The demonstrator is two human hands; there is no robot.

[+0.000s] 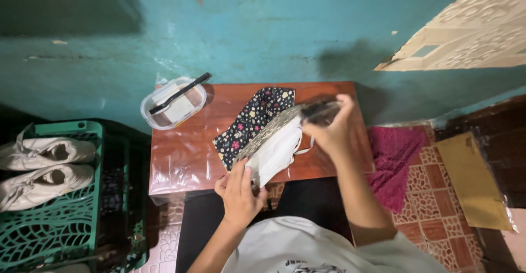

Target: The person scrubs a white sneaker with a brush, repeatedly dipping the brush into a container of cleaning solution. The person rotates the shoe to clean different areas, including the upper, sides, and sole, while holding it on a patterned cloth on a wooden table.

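Over the red-brown table (181, 158), left hand (239, 192) pinches the sole edge of a white shoe (276, 151), fingers curled. Right hand (333, 130) closed around a blurred dark brush (319, 111) at the shoe's far end, forearm angled forward. Floral cloth (253, 120) lies underneath.

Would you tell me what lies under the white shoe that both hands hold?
A dark floral cloth lies under the white shoe, on the red-brown table. How far it reaches beneath is covered.
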